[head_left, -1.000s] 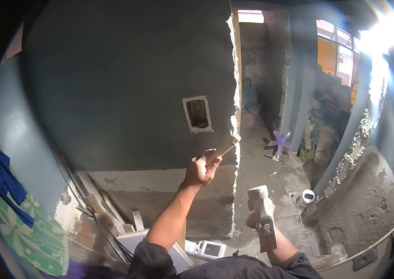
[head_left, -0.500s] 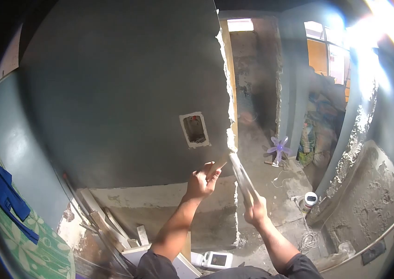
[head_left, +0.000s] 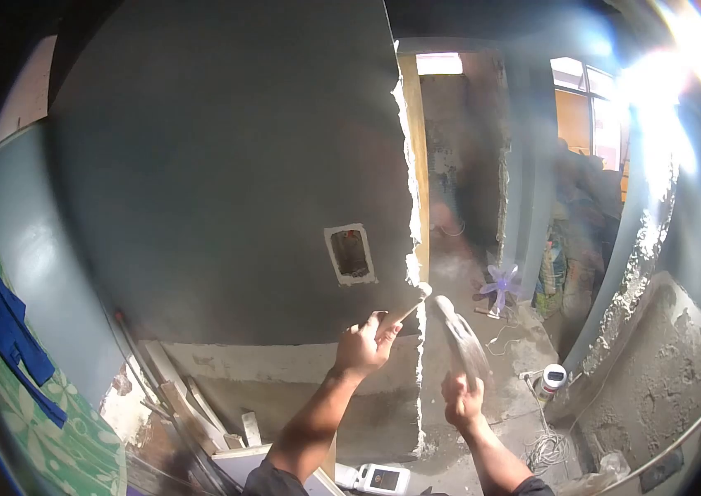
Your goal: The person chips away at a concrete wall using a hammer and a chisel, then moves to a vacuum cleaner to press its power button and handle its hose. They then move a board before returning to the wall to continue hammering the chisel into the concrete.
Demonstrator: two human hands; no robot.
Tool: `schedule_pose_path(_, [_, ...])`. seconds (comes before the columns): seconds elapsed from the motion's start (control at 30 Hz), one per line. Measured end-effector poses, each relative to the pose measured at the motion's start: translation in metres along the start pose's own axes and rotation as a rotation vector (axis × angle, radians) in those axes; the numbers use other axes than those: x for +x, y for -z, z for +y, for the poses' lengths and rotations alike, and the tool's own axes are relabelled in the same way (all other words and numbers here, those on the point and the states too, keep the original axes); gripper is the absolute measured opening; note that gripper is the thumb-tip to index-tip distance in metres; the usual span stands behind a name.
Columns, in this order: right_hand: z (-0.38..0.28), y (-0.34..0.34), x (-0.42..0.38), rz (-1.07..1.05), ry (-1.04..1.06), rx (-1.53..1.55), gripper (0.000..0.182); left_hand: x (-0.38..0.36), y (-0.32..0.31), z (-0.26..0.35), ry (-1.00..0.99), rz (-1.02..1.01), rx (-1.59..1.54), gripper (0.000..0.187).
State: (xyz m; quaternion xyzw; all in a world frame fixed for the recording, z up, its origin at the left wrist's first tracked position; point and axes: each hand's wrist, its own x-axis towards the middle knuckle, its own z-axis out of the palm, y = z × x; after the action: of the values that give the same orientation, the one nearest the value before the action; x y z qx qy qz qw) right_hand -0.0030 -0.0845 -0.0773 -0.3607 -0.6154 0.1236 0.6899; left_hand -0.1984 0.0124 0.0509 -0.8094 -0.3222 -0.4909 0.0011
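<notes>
My left hand (head_left: 364, 345) is closed around a putty knife (head_left: 404, 316). White filler clings to its tip, right at the ragged white edge (head_left: 410, 198) of the dark grey wall (head_left: 218, 182). To the right of it, my right hand (head_left: 464, 398) grips a long plastering trowel (head_left: 459, 331), smeared pale grey and seen nearly edge-on. A small gap shows between the trowel's upper end and the putty knife. The trowel is blurred by motion.
A recessed wall box (head_left: 350, 254) is left of the edge. Below stand wood offcuts (head_left: 201, 413) and a white container (head_left: 383, 479). On the right floor are a round-topped device (head_left: 555, 376), coiled cable (head_left: 547, 446) and a purple fan (head_left: 502, 283). A bright light glares at upper right.
The trowel's upper end has come away from the wall edge, down and to the right with my right hand. The putty knife now shows its white-loaded tip at the edge. The view has tilted up slightly.
</notes>
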Motion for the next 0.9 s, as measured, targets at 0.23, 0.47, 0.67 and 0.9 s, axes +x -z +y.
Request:
schedule_pose_path(0.23, [-0.058,-0.002,0.01,0.089,0.176,0.311,0.08,-0.006,0.004,0.027,-0.01,0.082,0.084,0.033])
schedule_pose_path(0.47, [-0.054,0.008,0.009,0.011,-0.077,0.131,0.073,-0.008,0.004,0.017,-0.06,0.061,0.167,0.033])
schedule_pose_path(0.67, [-0.001,-0.002,0.005,0.049,0.173,0.079,0.046,-0.01,-0.001,0.014,-0.058,0.093,0.177,0.034])
schedule_pose_path(0.9, [0.009,-0.003,-0.012,0.015,-0.095,0.058,0.027,-0.001,0.004,0.016,0.006,-0.007,0.155,0.038])
